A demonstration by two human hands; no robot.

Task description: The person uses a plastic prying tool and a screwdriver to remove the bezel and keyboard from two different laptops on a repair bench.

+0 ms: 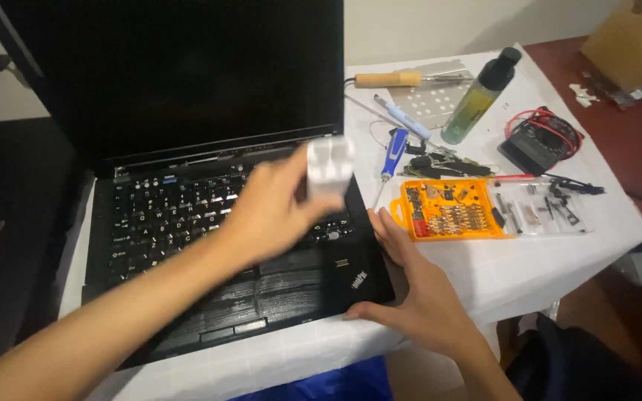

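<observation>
My left hand (pixel 273 212) grips a small white box (pixel 330 165) closed-fingered above the keyboard; my right hand (pixel 410 286) rests open against the laptop (pixel 261 289) corner. Laptop looks unopened, screwdriver bits (pixel 455 210) untouched beyond my right hand

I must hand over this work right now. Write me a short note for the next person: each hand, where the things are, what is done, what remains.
Left hand: raised over the laptop keyboard, holding a small white block, blurred.
Right hand: flat against the laptop's front right corner, holding nothing.
Laptop: open, screen dark, on the white table.
To its right: orange bit case, open; blue screwdriver; wooden-handled tool; green bottle; black meter with red leads.
Done: laptop appears intact, nothing removed.
Left: screwdrivers untouched.
</observation>
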